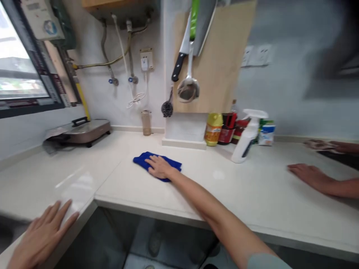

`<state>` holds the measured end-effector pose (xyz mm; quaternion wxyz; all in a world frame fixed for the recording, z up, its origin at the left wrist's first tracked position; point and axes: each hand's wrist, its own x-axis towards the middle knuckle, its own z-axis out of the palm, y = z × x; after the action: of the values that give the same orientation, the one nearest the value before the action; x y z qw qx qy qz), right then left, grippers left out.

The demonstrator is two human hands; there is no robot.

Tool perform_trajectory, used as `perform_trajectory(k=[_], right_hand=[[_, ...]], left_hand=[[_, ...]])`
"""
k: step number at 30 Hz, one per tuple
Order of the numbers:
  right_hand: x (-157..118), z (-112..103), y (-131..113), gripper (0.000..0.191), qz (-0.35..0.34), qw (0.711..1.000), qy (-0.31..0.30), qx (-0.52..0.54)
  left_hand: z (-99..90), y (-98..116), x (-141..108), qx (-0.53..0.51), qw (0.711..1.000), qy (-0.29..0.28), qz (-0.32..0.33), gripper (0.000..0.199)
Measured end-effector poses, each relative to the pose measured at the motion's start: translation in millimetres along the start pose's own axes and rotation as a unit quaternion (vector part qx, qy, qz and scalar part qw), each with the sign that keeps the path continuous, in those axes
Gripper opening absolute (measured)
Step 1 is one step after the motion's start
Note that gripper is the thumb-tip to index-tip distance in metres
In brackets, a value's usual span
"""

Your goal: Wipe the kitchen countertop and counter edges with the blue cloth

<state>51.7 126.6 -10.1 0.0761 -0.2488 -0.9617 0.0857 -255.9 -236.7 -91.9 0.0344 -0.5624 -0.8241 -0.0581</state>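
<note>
Under my right hand (159,167) lies a blue cloth (143,160), spread on the white countertop (117,190). The palm presses it down with the fingers stretched out flat, pointing left. My left hand (46,231) is at the lower left, by the front edge of the counter, with its fingers spread and nothing in them. A white spray bottle (245,140) stands to the right of the cloth, apart from it.
Another person's hand (311,175) rests on the counter at the right, near a patterned cloth (322,145). An electric pan (84,130) sits at the back left. Bottles, including a yellow one (213,130), line the wall. A knife (179,61) and a ladle (189,87) hang above.
</note>
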Motion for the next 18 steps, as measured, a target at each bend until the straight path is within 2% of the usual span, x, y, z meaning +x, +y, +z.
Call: perform_trajectory(k=[3, 7, 10, 14, 18], right_hand=[[-6.2, 6.1, 2.2, 0.062, 0.020, 0.999, -0.031, 0.009], [-37.8, 6.4, -2.8, 0.066, 0.044, 0.998, -0.053, -0.006], [-74.2, 3.1, -4.1, 0.066, 0.057, 0.997, -0.053, -0.021], [-131.3, -6.1, 1.2, 0.065, 0.076, 0.995, -0.047, -0.040], [-193.1, -13.1, 10.3, 0.066, 0.084, 0.994, -0.045, -0.061]], left_hand=[[-15.4, 22.3, -7.3, 0.067, 0.997, -0.020, -0.040, 0.059], [-31.5, 43.9, -7.7, 0.053, 0.995, -0.008, -0.087, 0.063], [-38.3, 50.9, -7.6, 0.028, 0.994, -0.002, -0.105, 0.068], [-41.5, 56.7, -6.7, 0.006, 0.989, -0.035, -0.142, 0.077], [-40.6, 58.9, -6.0, -0.017, 0.989, -0.029, -0.146, 0.078]])
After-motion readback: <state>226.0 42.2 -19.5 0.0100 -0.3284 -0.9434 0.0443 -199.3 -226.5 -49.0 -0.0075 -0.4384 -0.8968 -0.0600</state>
